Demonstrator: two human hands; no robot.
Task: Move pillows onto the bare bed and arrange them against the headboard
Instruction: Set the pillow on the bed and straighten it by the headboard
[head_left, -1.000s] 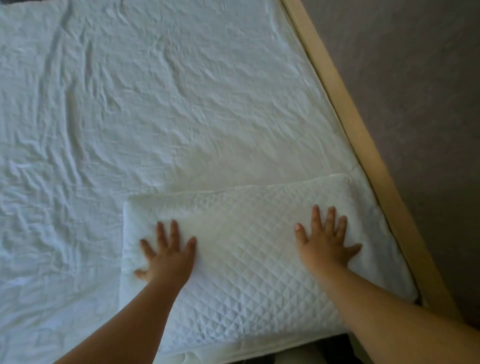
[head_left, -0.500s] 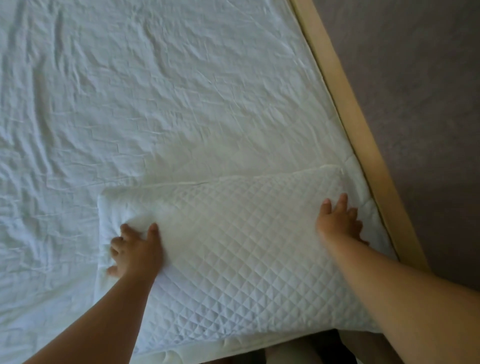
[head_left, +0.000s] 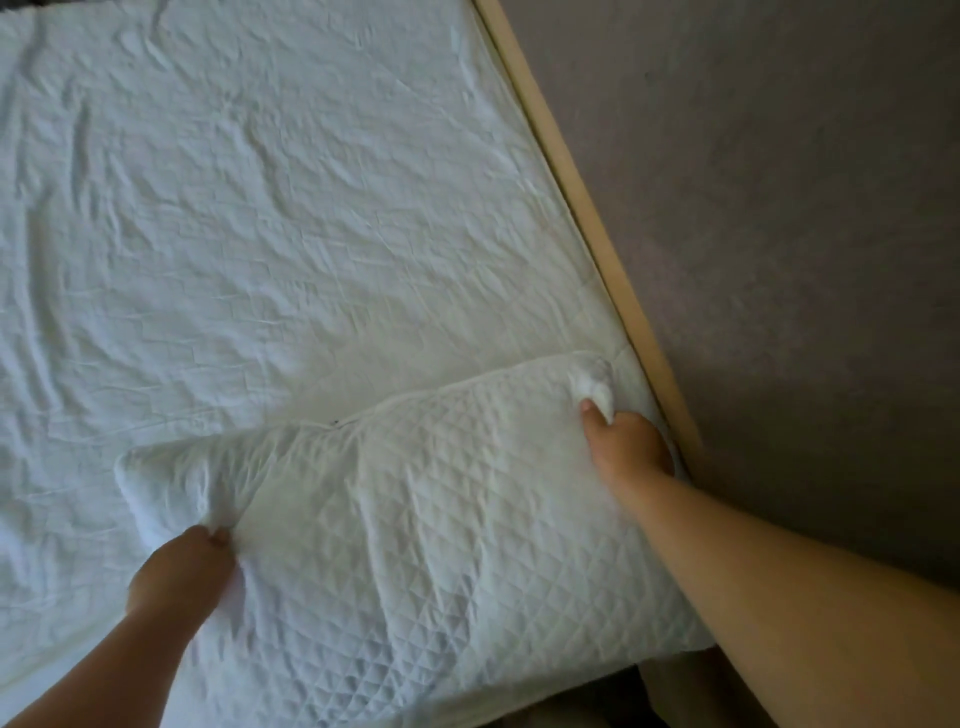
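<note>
A white quilted pillow (head_left: 415, 525) lies flat at the near end of the bed, on the wrinkled white sheet (head_left: 270, 218). My left hand (head_left: 179, 577) pinches a fold of the cover close to the pillow's left end. My right hand (head_left: 626, 436) is closed on the pillow's far right corner, bunching the fabric there. The right end of the pillow sits close to the bed's wooden side rail. No headboard is in view.
A light wooden bed rail (head_left: 571, 187) runs diagonally along the right side of the mattress. Beyond it is grey-brown carpet (head_left: 779, 234). A dark gap shows at the bottom right edge below the pillow.
Both hands went from pressing flat on the pillow with spread fingers to gripping it, the left at the left end, the right at the far right corner. The cover now shows bunched folds.
</note>
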